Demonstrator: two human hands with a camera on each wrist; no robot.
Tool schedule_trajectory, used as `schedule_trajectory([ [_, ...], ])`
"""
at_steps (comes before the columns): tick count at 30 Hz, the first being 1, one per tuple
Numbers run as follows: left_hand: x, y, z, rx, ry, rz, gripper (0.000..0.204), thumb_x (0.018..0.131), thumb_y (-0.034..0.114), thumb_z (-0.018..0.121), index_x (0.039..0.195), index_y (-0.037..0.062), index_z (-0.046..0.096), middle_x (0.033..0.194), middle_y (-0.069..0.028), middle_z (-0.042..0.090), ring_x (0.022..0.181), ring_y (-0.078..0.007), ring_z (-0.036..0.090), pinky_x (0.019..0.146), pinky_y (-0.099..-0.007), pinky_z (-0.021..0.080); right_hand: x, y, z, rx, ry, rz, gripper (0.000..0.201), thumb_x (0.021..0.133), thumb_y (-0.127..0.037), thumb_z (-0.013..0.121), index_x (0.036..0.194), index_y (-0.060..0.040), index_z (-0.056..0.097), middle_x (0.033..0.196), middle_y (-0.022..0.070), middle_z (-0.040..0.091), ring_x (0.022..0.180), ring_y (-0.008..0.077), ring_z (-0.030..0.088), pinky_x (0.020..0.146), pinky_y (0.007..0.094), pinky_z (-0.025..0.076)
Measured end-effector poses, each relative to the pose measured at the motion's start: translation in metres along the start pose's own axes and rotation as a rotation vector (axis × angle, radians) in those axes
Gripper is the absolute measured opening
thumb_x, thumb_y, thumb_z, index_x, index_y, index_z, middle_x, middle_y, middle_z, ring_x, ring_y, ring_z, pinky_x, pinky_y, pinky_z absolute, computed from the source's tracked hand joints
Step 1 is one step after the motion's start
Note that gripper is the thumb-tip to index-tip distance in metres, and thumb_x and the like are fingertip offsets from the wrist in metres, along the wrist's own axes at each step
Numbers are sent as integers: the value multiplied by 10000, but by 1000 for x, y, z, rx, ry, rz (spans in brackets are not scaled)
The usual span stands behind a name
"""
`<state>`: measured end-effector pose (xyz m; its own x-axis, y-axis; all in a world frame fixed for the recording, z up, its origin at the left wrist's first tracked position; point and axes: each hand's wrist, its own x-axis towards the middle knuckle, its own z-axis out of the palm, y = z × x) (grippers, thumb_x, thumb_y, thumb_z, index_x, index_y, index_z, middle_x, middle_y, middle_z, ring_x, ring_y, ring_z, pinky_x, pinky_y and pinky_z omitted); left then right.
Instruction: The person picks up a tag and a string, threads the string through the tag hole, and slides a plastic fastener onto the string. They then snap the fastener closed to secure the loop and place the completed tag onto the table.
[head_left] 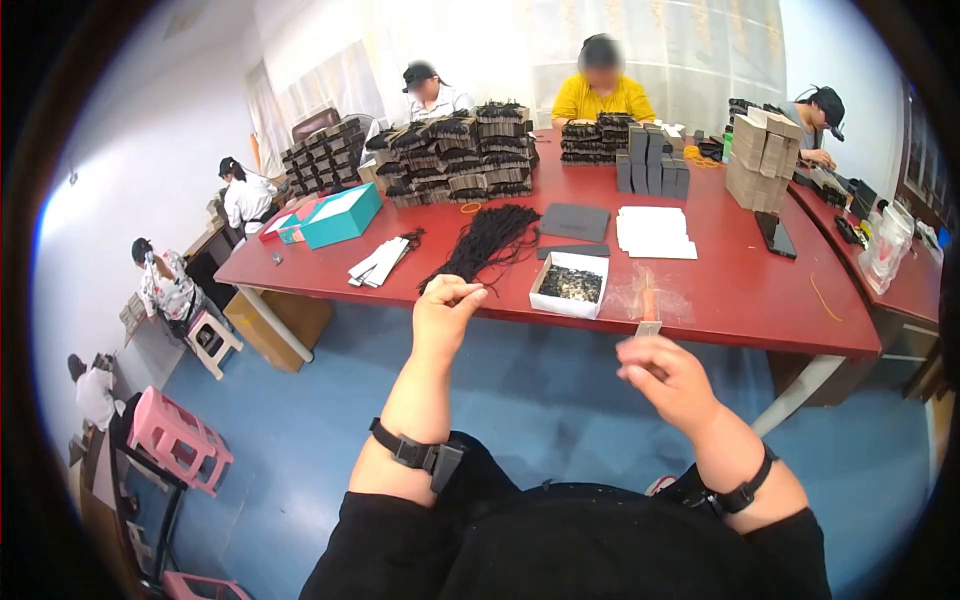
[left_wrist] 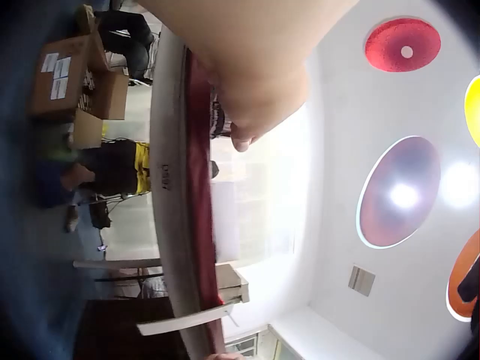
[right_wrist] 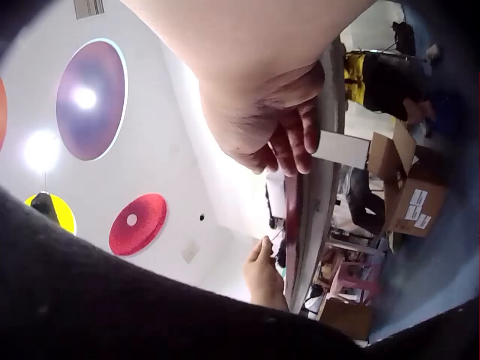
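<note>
In the head view my left hand point(head_left: 445, 310) is at the table's front edge, by a bundle of black cords point(head_left: 490, 240). Its thumb and forefinger meet, pinching a thin dark cord that shows faintly at their tips. My right hand point(head_left: 675, 380), slightly blurred, hovers just off the edge with loosely bent fingers and nothing visible in them. Close above it a pale flat strip point(head_left: 648, 328) juts out over the edge, fixed to the table under clear tape point(head_left: 670, 300). The right wrist view has this strip point(right_wrist: 341, 148) beside the fingertips.
Between the hands stands a white box point(head_left: 570, 305) of small dark and gold pieces. White cards point(head_left: 655, 232), white tags point(head_left: 383, 260) and grey pads point(head_left: 575, 220) lie around it on the red table point(head_left: 740, 300). Tall tag stacks point(head_left: 460, 155) stand farther back. Several people sit around.
</note>
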<state>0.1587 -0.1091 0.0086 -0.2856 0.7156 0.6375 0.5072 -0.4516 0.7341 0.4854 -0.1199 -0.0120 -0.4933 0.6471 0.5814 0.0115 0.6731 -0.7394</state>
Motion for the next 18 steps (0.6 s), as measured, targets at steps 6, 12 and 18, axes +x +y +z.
schedule_trajectory([
  [6,-5,37,17,-126,-123,32,128,724,16,719,851,12,699,827,5,486,793,-87,473,659,-207,383,89,-17,68,391,-192,6,591,907,-27,417,1429,-41,140,1388,153,351,1077,201,551,927,320,430],
  [12,-21,34,28,-457,46,7,63,759,-16,684,818,-6,666,845,-20,522,791,-108,514,698,-217,416,103,-11,86,357,-112,347,239,868,-82,552,1088,12,566,1029,68,614,933,115,569,778,244,458],
  [18,-35,47,30,-270,-115,90,69,739,0,693,797,-2,656,797,-31,544,765,-114,502,691,-226,392,53,-22,52,-182,49,-143,88,861,-108,550,862,-21,551,885,57,591,912,145,550,799,308,423],
])
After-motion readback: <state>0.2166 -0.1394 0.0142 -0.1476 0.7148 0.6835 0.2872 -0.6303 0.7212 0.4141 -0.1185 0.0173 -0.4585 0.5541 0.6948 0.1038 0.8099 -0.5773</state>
